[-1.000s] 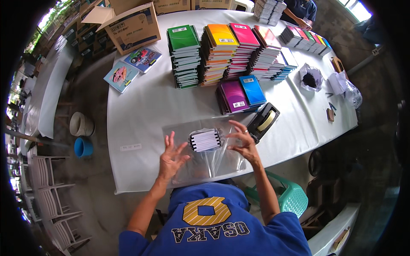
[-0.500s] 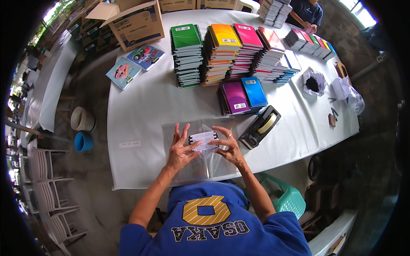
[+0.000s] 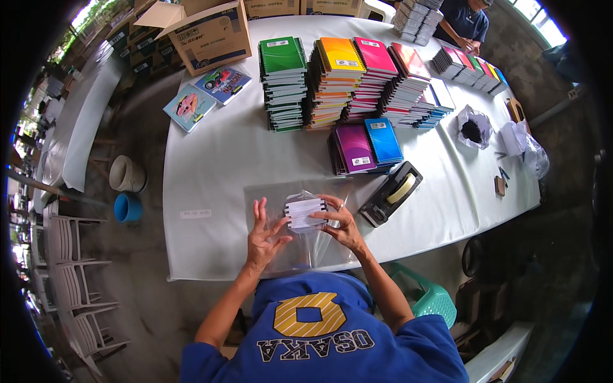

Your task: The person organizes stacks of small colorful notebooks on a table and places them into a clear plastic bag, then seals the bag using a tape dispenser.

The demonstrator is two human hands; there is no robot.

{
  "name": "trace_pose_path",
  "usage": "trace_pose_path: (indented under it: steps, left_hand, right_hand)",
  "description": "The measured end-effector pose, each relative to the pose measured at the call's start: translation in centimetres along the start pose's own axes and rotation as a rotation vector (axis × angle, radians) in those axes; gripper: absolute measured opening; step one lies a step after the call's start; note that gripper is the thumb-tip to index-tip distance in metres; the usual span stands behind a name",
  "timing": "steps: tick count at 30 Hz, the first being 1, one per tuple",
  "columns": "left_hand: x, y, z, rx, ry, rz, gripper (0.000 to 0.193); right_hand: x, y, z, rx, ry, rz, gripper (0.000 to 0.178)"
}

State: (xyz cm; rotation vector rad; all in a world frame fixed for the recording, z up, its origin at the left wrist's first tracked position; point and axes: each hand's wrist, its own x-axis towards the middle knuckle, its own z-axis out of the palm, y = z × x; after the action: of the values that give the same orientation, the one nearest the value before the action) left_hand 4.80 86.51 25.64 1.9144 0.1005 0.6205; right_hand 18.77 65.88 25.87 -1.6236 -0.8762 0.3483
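Note:
A small stack of spiral notebooks, seen page edges up with black bindings at its sides, stands in clear plastic wrap in front of me. My right hand grips its right side, with fingers reaching over the page edges. On the other side, my left hand is open, its fingers apart and the index fingertip close to the stack's left edge; whether it touches I cannot tell. Beneath lies a clear plastic sheet on the white-covered table. A black tape dispenser with a roll of tape sits right of my right hand.
Tall notebook stacks in green, yellow and pink rise beyond, with purple and blue ones nearer. An opened carton stands far left. A co-worker sits at the far right.
My left hand has drawn back slightly from the stack, its fingers lifting off the page edges. My right hand stays on the stack. The whole view has shifted a little.

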Motion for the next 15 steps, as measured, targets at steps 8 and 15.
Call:
trace_pose_path:
  steps: [8,15]
  left_hand:
    - [3.7,-0.1,0.4,0.35,-0.241,0.197,0.039]
    - [4.6,0.7,0.2,0.446,-0.298,0.204,0.034]
  right_hand:
    - [-0.1,-0.2,-0.6,-0.043,-0.017,0.01,0.043]
    - [0.7,-0.2,-0.2,0.033,0.03,0.023,0.03]
